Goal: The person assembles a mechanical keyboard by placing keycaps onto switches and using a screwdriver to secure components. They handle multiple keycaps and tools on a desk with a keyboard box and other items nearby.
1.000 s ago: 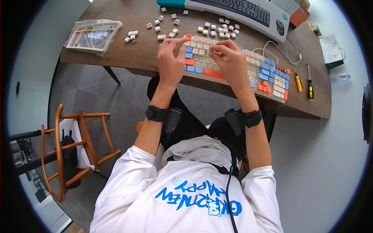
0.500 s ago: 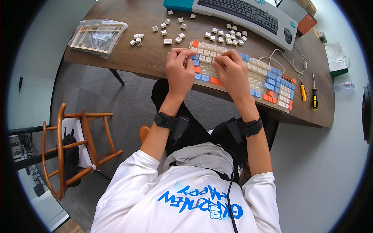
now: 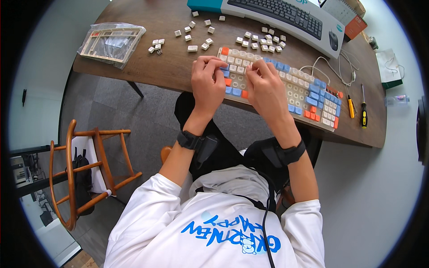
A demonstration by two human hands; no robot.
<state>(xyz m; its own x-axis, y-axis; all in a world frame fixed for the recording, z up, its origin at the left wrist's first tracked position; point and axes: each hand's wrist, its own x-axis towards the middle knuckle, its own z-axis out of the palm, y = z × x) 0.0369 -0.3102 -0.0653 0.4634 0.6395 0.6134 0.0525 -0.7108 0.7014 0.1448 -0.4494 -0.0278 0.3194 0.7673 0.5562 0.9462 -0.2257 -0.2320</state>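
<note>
A mechanical keyboard [image 3: 308, 96] with cream, blue and orange keycaps lies slanted on the brown table [image 3: 170, 71]. My left hand [image 3: 206, 82] rests on its left end, fingers curled down onto the cream and blue keys. My right hand [image 3: 268, 87] sits just beside it, fingertips bent onto cream keys in the upper rows. The two sets of fingertips nearly meet. Whether either hand pinches a keycap is hidden by the fingers. Loose cream keycaps [image 3: 261, 41] lie scattered just beyond the keyboard.
A boxed keyboard [image 3: 286, 15] lies at the far edge. More loose keycaps [image 3: 192, 38] and a clear bag with a frame [image 3: 111, 42] sit at left. Two screwdrivers [image 3: 357, 107] and a white cable [image 3: 330, 67] lie at right. A wooden chair [image 3: 85, 169] stands on the floor.
The view has shifted, so the table sits lower in the picture. Both hands stay on the keyboard's left half, fingers working slightly.
</note>
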